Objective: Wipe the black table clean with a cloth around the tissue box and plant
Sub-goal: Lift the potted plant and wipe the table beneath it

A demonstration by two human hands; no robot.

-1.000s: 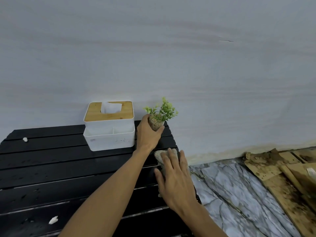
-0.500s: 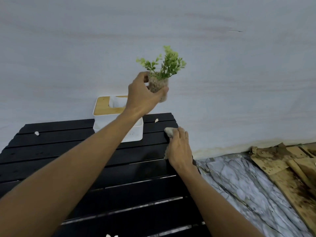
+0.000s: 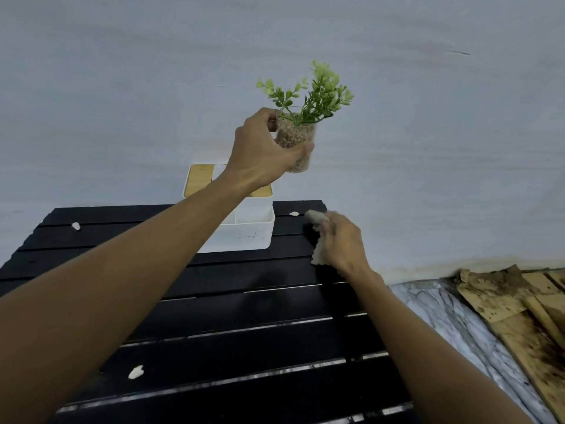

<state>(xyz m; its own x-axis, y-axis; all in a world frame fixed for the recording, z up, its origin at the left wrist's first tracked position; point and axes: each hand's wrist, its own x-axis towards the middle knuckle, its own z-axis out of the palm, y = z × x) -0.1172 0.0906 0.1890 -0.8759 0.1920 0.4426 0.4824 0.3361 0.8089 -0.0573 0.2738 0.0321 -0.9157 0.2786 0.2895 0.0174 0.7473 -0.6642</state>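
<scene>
Crumbs (image 3: 136, 372) dot table (image 3: 244, 332) near tissue box (image 3: 253, 231)

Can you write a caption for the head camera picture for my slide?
Left hand lifts the plant off the black table while the right hand wipes with a cloth.

Plain pale grey wall (image 3: 122, 87) fills whole background, faint dark scratch mark (image 3: 457, 52) up at top right. Grey-and-white marble-pattern floor (image 3: 443, 319) bottom right. Stained brown cardboard sheets (image 3: 513, 304) piled on that floor against wall, pretty grubby, dark blotches all over. Yellowish grime strip (image 3: 428, 266) runs along wall base.
</scene>
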